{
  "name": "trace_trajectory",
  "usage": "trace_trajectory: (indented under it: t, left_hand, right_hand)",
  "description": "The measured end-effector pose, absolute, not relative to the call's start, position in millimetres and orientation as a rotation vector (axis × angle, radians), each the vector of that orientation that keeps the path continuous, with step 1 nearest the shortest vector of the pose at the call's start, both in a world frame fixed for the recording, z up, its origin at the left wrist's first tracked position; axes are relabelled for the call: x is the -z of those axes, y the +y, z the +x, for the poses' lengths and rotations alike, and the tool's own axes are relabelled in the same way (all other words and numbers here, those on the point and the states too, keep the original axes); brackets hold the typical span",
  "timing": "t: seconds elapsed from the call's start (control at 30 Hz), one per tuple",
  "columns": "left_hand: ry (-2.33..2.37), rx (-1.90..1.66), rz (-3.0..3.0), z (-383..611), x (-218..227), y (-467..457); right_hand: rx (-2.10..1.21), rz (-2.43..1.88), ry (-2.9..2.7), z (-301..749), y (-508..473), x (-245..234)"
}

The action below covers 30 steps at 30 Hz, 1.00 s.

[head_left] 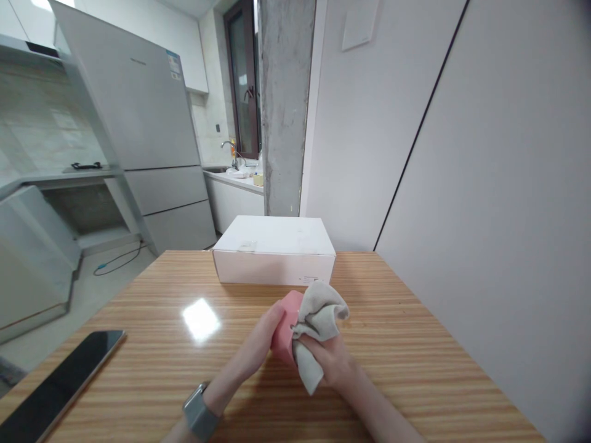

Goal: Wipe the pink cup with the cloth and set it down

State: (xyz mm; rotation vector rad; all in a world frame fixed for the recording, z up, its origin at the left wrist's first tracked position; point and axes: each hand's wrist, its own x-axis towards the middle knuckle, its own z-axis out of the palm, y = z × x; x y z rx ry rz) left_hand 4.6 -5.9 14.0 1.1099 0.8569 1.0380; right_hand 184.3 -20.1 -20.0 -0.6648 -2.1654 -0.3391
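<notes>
Head view — left hand [264, 332] curled round pink object [285, 332], right hand [331, 362] clutching grey cloth [319, 311] against its right.

I can't read the tiny print [310, 279] on the white rectangular cardboard box [277, 235]. In front of the box, a crumpled grey cloth [318, 312] and the left hand [264, 329] cover part of a pink object [282, 335], its full shape lost to me; the cloth hides fingertips of the right hand [333, 362]. Nearer, left of the box, a flat black phone [60, 384] runs out of view.

Pink object [283, 337], grey cloth [318, 311], wood-striped table [157, 381]
</notes>
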Motion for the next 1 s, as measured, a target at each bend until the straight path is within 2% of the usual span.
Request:
trace_trajectory:
  t: [0.2, 0.27, 0.43, 0.53, 0.63, 0.8, 1.0]
  left_hand:
    - [0.587, -0.940, 1.279, 9, -18, -13]
    - [0.517, -0.941, 1.225, 11, -11, -10]
    - [0.673, -1.039, 1.170, 11, -5, -4]
    - [0.788, -1.119, 1.304, 9, -12, -8]
    - [0.767, -1.167, 1.367, 9, -18, -10]
    - [0.764, -1.233, 1.361, 13, -16, -11]
    - [0.927, -1.388, 1.209, 8, -11, -2]
  right_hand:
    - [-0.201, -0.809, -1.857, 187, -18, 18]
    - [-0.189, -0.793, -1.845, 188, -17, 15]
    - [0.282, -0.690, -2.219, 191, -17, 14]
    - [0.376, -0.696, -2.310, 190, -18, 20]
    - [0.269, -0.794, -2.238, 188, -20, 24]
    - [-0.088, -0.901, -2.010, 182, -21, 26]
    - [-0.240, -0.812, -1.902, 183, -15, 28]
